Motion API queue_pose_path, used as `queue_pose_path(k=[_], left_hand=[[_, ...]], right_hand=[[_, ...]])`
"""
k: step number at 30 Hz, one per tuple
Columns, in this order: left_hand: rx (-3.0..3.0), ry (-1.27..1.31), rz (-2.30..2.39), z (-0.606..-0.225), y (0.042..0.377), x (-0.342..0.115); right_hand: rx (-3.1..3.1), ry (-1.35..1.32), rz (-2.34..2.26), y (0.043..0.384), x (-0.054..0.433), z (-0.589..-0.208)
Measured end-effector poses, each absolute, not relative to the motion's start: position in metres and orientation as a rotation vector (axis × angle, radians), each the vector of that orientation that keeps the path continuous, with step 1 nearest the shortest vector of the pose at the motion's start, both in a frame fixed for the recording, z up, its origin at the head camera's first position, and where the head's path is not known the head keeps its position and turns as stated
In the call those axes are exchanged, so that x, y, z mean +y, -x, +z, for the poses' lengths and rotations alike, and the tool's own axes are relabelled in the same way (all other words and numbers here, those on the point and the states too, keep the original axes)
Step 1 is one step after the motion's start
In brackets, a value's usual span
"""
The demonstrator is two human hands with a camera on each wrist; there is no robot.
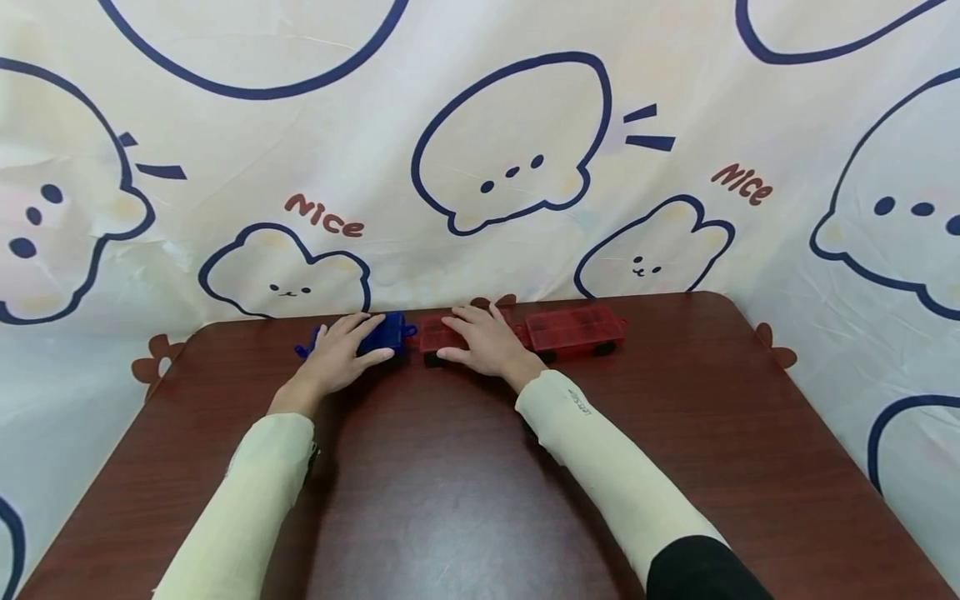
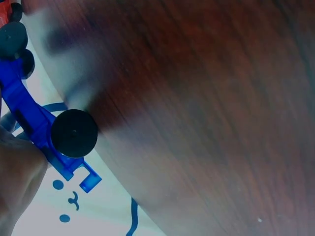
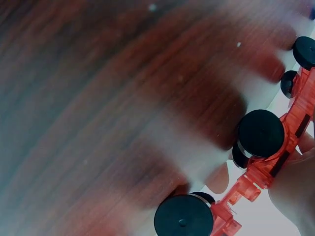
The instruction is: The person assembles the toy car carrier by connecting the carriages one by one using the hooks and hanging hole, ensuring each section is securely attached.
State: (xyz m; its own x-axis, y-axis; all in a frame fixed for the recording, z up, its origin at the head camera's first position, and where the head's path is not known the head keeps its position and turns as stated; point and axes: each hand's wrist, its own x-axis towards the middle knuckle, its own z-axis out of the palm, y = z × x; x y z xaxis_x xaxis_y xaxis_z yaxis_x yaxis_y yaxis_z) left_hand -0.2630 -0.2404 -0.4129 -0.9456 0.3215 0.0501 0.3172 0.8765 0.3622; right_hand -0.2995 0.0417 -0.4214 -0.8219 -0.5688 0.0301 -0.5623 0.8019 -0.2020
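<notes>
At the far side of the table, my left hand [image 1: 337, 358] holds a translucent blue toy train car [image 1: 392, 332], with the thumb at its near side and fingers over it. My right hand [image 1: 487, 342] grips a translucent red toy train car [image 1: 433, 335] just to the right, thumb and fingers spread about it. A second red toy car [image 1: 573, 329] stands behind it on the right, joined end to end. The blue car's right-hand hook [image 1: 410, 331] is close to the red car; whether they are linked I cannot tell. Black wheels [image 2: 74, 133] show in the left wrist view.
The dark brown wooden table [image 1: 450, 483] reaches to a pale cloth backdrop [image 1: 510, 267] with cartoon outlines behind its far edge. The cars stand close to that edge. Both forearms wear light sleeves [image 1: 615, 467].
</notes>
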Motion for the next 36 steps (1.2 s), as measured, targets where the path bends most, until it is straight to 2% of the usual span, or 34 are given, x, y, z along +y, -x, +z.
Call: queue_pose_path(k=[36], left_hand=[[3.020, -0.522, 0.567, -0.4078, 0.2597, -0.2428]], right_hand=[[2.932, 0.968, -0.338, 0.3055, 0.0438, -0.4214]])
